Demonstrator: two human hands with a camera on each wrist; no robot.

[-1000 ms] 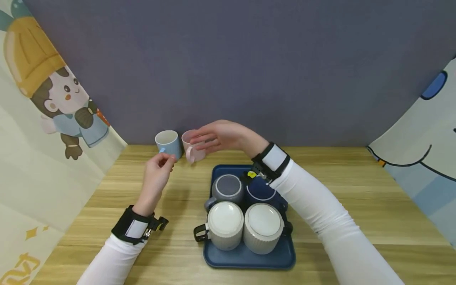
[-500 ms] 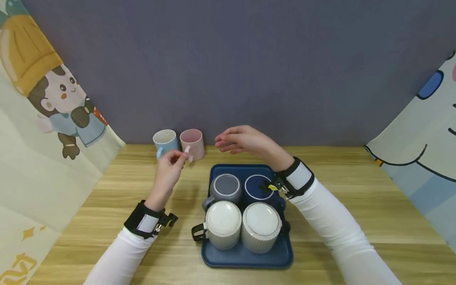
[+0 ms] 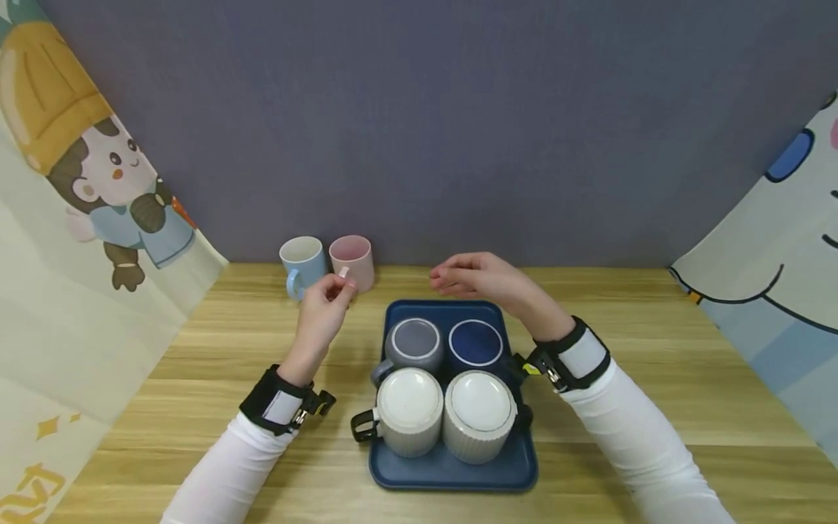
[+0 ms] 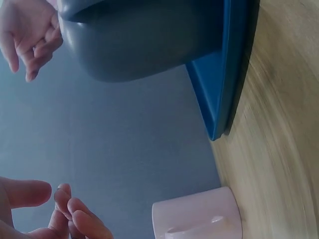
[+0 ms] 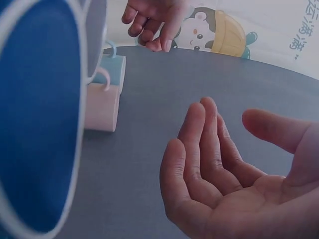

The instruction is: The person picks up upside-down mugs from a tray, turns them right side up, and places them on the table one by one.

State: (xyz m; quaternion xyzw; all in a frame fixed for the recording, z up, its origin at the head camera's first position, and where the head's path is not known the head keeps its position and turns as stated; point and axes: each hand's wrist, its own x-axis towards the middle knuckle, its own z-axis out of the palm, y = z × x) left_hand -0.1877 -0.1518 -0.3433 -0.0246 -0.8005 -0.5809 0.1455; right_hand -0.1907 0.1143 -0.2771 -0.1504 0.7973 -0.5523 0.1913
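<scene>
White long sleeves [image 3: 628, 437] covered both arms. Black wrist straps [image 3: 275, 399] carried white patches, small metal clips; yellow tag showed on right strap [image 3: 575, 355]. Hands bare.

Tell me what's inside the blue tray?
The flat blue tray holds four round mugs: a grey mug, a dark blue mug and two pale ones, the white mug and the ribbed white mug. Their bodies cover most of the tray's floor.

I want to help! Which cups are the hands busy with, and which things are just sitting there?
Busy with:
pink cup, by the left hand
light blue cup beside it
right hand, open, holding nothing

Just sitting:
blue tray
grey cup
dark blue cup
two white cups
</scene>
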